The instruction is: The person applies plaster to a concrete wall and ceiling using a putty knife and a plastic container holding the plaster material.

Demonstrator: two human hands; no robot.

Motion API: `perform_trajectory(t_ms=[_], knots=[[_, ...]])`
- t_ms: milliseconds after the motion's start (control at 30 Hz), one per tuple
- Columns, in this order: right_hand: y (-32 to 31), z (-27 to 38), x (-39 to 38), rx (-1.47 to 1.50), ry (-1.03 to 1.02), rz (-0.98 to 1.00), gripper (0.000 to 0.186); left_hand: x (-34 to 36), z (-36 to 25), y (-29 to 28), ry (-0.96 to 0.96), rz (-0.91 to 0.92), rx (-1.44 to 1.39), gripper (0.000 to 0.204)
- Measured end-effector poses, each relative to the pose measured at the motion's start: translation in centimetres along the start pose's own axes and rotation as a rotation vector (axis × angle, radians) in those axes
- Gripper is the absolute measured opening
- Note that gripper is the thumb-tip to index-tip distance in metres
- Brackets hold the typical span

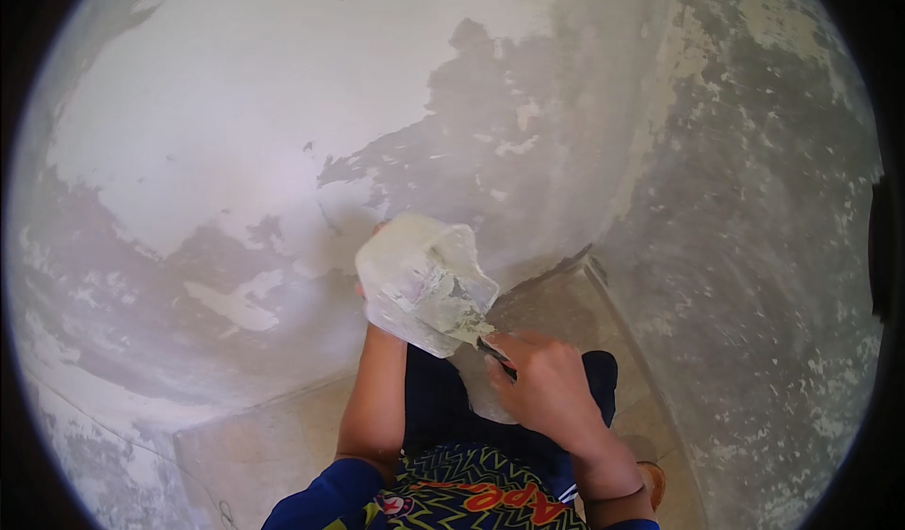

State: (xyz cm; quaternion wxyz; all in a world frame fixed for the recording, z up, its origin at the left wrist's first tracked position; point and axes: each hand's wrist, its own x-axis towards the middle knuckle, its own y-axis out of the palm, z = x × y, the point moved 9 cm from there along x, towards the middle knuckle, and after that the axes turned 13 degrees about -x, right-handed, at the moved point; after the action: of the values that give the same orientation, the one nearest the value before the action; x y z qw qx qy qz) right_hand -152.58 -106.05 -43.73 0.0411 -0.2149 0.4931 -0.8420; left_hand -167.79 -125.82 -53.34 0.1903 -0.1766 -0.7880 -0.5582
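In front of me, my left hand grips a white, cut-open plastic container from its far left side. Most of that hand is hidden behind the container; only bits of finger show at its edge. The open mouth of the container tilts toward the right. My right hand is closed around the dark handle of a putty knife. Its blade, smeared with whitish putty, lies within the container's mouth. Putty also coats the container's inside.
A wall with white putty patches over grey plaster rises ahead. Another grey, spotted wall meets it in a corner on the right. Below is a tan tiled floor, with my legs and a brown shoe over it.
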Motion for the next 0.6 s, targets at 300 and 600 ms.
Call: perform_trajectory(t_ms=[300, 600], knots=[[3.0, -4.3, -1.1, 0.36, 0.087, -0.087, 0.036, -0.7, -0.1, 1.4, 0.024, -0.131, 0.174, 0.072], [4.1, -10.0, -3.0, 0.985, 0.221, -0.176, 0.046, -2.1, 0.1, 0.4, 0.031, -0.348, 0.035, 0.074]])
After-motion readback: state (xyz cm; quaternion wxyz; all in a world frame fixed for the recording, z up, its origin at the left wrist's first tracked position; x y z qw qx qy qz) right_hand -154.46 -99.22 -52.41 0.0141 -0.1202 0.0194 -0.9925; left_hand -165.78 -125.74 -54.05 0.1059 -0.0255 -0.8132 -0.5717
